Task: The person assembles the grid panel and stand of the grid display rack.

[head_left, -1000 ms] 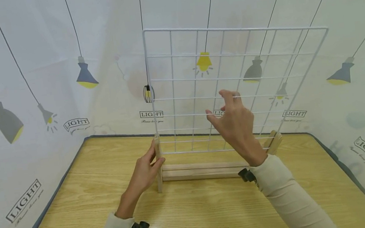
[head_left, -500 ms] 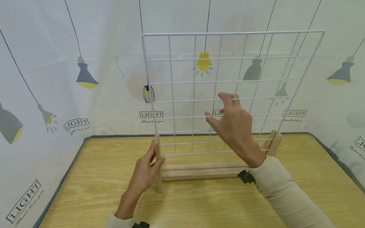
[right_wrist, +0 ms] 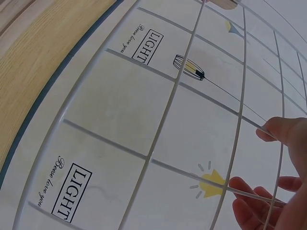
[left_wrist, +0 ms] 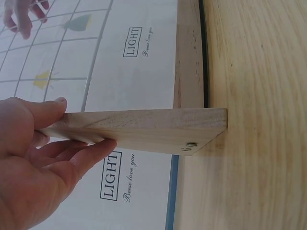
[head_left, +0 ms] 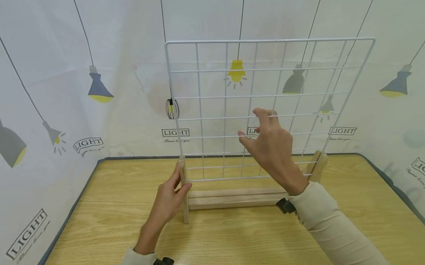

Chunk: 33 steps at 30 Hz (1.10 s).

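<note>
A white wire grid panel point(head_left: 232, 96) stands in a wooden stand, leaning away from me. Its lower edge sits between the left wooden upright point(left_wrist: 144, 122) and the right upright point(head_left: 319, 165). Wooden crossbars point(head_left: 235, 200) join them low down. My left hand point(head_left: 168, 201) grips the left upright, thumb on one side and fingers on the other, as the left wrist view shows. Near the panel's middle, my right hand point(head_left: 274, 149) holds the wires, with thumb and fingers reaching through the squares. Two screw heads point(left_wrist: 189, 146) show near the left upright's foot.
The stand is on a wood-grain table point(head_left: 224, 248) with a dark blue edge. White sheeting point(head_left: 134, 123) printed with hanging lamps rises behind and on both sides, close beyond the panel.
The panel's top edge has come down slightly, its right corner shifting a little left. My right hand has moved slightly down with it. The left hand stays on the upright.
</note>
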Available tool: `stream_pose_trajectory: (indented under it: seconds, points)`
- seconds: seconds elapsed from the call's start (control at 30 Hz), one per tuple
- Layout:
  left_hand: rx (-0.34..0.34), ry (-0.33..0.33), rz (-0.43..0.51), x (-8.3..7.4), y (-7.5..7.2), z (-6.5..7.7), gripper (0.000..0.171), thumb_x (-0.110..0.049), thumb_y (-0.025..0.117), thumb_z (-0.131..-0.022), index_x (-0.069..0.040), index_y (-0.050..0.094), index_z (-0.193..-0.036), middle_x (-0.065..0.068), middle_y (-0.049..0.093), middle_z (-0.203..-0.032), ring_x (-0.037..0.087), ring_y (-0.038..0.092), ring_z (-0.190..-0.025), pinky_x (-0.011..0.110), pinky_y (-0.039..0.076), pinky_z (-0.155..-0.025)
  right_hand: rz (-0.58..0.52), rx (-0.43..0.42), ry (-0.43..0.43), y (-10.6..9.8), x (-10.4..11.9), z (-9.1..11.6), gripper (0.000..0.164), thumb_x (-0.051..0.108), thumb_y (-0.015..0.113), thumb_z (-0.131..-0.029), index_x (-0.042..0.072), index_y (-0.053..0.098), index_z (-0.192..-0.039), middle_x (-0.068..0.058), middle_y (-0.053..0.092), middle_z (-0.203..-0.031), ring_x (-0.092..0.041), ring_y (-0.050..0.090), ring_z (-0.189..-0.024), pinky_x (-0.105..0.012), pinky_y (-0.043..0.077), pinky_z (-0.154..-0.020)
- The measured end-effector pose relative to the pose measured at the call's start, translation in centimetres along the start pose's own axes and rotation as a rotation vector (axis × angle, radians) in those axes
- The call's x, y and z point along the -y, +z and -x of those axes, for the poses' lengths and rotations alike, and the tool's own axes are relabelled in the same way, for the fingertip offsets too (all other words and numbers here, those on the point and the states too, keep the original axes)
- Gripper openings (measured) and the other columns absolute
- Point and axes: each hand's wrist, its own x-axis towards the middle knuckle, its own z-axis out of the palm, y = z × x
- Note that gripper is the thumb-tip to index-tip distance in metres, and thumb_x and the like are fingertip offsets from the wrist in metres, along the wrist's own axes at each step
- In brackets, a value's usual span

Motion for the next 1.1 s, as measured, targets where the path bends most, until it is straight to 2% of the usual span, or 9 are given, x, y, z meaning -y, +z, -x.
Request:
stream_pose_trajectory:
  seconds: [0.2,0.4,0.57,0.67,0.77,0.87,1.0,1.1]
  points:
    - [-0.003,-0.005,-0.003,0.0,0.1,-0.1,0.070,-0.013,0.054,-0.103,-0.005,0.012,-0.158,0.026,0.029,-0.155,0.041,0.038,-0.136,0.049,0.051,-0.096,0.002,0.002,0.001,0.1,-0.1,0.2,0.059,0.031,0.081,-0.081,0.002,0.057,-0.127,-0.021,0.063,-0.115,-0.026,0.072,-0.072,-0.032,0.037,-0.038]
    - [-0.022,0.017,0.004,0.0,0.0,-0.1,0.067,-0.025,0.052,-0.105,-0.006,0.016,-0.158,0.024,0.032,-0.155,0.039,0.039,-0.138,0.051,0.049,-0.099,0.001,0.000,0.001,0.0,-0.1,0.3,0.059,0.032,0.081,-0.081,0.002,0.057,-0.126,-0.021,0.063,-0.115,-0.027,0.072,-0.071,-0.033,0.038,-0.037]
    - [-0.096,0.111,-0.023,-0.7,-0.1,-0.7,0.062,-0.029,0.046,-0.107,-0.006,0.019,-0.158,0.020,0.031,-0.157,0.034,0.035,-0.143,0.051,0.043,-0.107,-0.001,0.003,0.004,0.0,-0.2,0.3,0.059,0.031,0.081,-0.081,0.001,0.058,-0.126,-0.022,0.063,-0.114,-0.027,0.072,-0.072,-0.031,0.036,-0.038]
    - [-0.170,0.191,-0.019,-1.8,-0.2,-1.7,0.056,-0.023,0.044,-0.108,-0.004,0.025,-0.156,0.021,0.037,-0.155,0.035,0.044,-0.138,0.053,0.045,-0.107,0.001,-0.003,0.005,0.0,-0.3,0.3,0.060,0.032,0.082,-0.081,0.001,0.058,-0.126,-0.022,0.064,-0.113,-0.027,0.072,-0.072,-0.031,0.036,-0.037]
    - [-0.258,0.262,0.042,-2.9,-0.2,-3.0,0.046,-0.017,0.043,-0.108,0.000,0.038,-0.150,0.021,0.051,-0.145,0.033,0.055,-0.128,0.050,0.049,-0.103,0.002,-0.006,0.006,0.0,-0.3,0.2,0.060,0.032,0.081,-0.081,0.002,0.058,-0.126,-0.022,0.064,-0.112,-0.027,0.072,-0.071,-0.032,0.037,-0.037]
    - [-0.309,0.316,0.122,-3.9,-0.2,-4.4,0.037,-0.014,0.041,-0.108,0.001,0.050,-0.140,0.018,0.062,-0.132,0.030,0.060,-0.122,0.041,0.051,-0.101,0.000,-0.003,0.004,0.0,-0.3,0.2,0.059,0.033,0.081,-0.081,0.002,0.058,-0.126,-0.022,0.064,-0.112,-0.027,0.072,-0.071,-0.031,0.036,-0.037]
    - [-0.312,0.356,0.236,-4.7,0.2,-5.8,0.033,-0.010,0.035,-0.109,0.001,0.056,-0.131,0.019,0.068,-0.118,0.032,0.065,-0.112,0.026,0.051,-0.092,0.000,-0.004,0.000,0.0,-0.2,0.3,0.060,0.032,0.081,-0.081,0.002,0.057,-0.126,-0.022,0.064,-0.112,-0.027,0.072,-0.071,-0.030,0.034,-0.037]
    - [-0.337,0.361,0.298,-4.7,0.7,-6.4,0.033,-0.008,0.032,-0.109,0.005,0.058,-0.124,0.023,0.071,-0.108,0.032,0.070,-0.098,0.021,0.052,-0.082,0.004,-0.009,-0.001,0.1,-0.1,0.2,0.059,0.033,0.081,-0.081,0.002,0.058,-0.126,-0.022,0.065,-0.112,-0.027,0.072,-0.071,-0.030,0.035,-0.036]
